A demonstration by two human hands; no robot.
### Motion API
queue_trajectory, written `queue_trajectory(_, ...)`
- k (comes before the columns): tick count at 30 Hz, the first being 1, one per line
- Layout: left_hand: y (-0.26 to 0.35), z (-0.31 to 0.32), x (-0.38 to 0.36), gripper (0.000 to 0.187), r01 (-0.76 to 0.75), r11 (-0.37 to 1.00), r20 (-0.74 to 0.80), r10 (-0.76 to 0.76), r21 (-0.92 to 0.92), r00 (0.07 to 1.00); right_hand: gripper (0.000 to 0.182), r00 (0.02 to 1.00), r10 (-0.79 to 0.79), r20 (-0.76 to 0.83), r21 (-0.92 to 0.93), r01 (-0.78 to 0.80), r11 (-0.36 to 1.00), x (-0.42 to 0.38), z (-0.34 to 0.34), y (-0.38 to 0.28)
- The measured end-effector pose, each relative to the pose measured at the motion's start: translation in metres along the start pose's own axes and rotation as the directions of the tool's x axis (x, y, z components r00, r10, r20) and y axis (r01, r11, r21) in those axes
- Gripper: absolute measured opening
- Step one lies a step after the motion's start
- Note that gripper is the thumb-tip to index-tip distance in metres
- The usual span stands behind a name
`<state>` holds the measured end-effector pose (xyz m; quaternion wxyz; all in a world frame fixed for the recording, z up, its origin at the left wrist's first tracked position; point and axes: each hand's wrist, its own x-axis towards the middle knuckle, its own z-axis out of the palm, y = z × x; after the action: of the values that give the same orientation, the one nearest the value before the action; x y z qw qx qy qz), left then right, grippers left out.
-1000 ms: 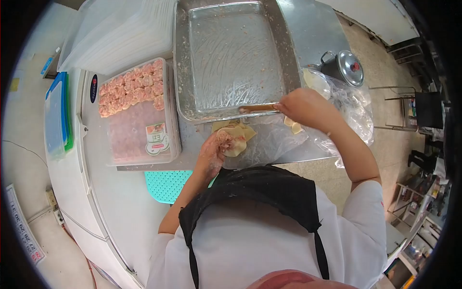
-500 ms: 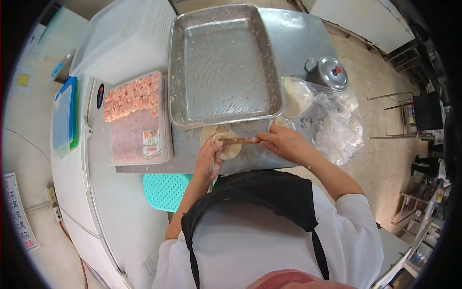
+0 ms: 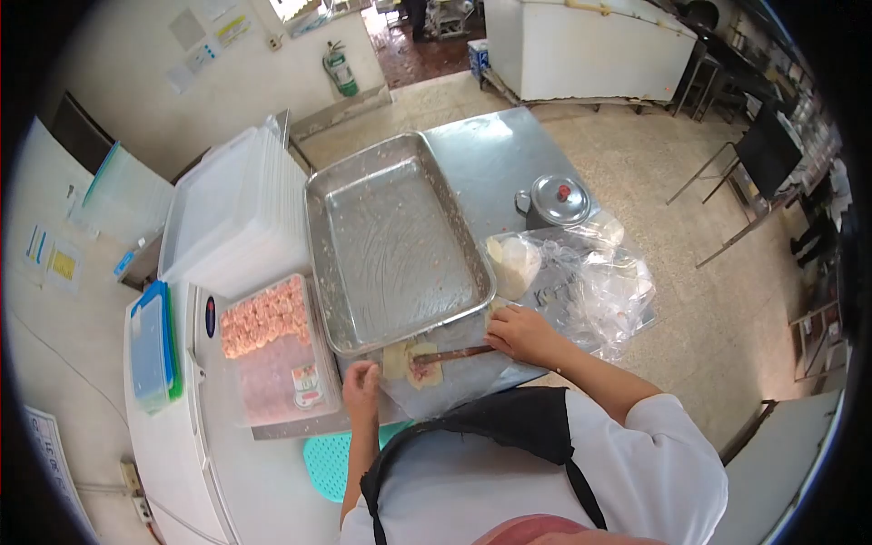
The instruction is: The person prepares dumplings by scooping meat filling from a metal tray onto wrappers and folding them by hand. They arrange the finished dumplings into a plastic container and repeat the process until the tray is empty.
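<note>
My right hand (image 3: 520, 334) is closed around the end of a flat brown stick (image 3: 468, 352). The stick's other end lies on a pale dough wrapper (image 3: 425, 372) with a smear of pinkish filling on it. Another pale wrapper (image 3: 394, 361) lies just left of it, partly overlapped. My left hand (image 3: 364, 380) is raised between the wrappers and the plastic box, fingers curled together; whatever sits inside them is hidden. Left of that hand, the clear box (image 3: 269, 392) contains rows of pink filled pieces (image 3: 265, 318). Beyond both hands sits a large metal tray (image 3: 391, 263) with greasy residue.
Stacked white plastic lids or trays (image 3: 238, 204) stand at the left. On the right are a lidded metal pot (image 3: 557, 202), a bag of pale round wrappers (image 3: 515, 267) and crumpled clear plastic (image 3: 609, 295). A turquoise perforated stool (image 3: 327, 463) is below the table's front edge.
My left hand has moved left, away from the stick and wrapper it held. The stick's tip now rests on a wrapper on the table. The camera view has tilted up.
</note>
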<state>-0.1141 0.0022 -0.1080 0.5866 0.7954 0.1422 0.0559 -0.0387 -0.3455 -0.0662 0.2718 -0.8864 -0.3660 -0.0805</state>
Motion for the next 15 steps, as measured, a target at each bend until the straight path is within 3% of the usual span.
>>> queue_trajectory(1,0.002,-0.002,0.003,0.032,-0.018,1.0,0.007,0.018,-0.006,1.0,0.014,1.0,0.025,-0.015,0.013,-0.025,1.0,0.0,-0.003,-0.002)
queue_trajectory(3,0.009,-0.009,0.003,0.047,0.129,0.854,-0.108,-0.21,-0.505,0.972,0.015,0.997,0.076,0.009,0.009,-0.076,0.997,0.0,-0.011,-0.013)
queue_trajectory(7,0.017,-0.027,0.017,0.062,0.149,0.799,-0.018,-0.196,-0.583,0.98,0.029,0.965,0.252,0.067,0.044,-0.255,0.966,0.002,-0.02,-0.039)
queue_trajectory(10,0.018,-0.038,0.022,0.067,0.177,0.749,0.089,-0.157,-0.639,0.984,0.042,0.943,0.334,0.008,0.011,-0.334,0.943,0.007,-0.021,-0.061)
queue_trajectory(15,0.011,-0.056,0.032,0.062,0.302,0.653,0.254,-0.171,-0.695,0.952,0.048,0.938,0.324,-0.124,-0.045,-0.332,0.942,0.017,-0.012,-0.087)
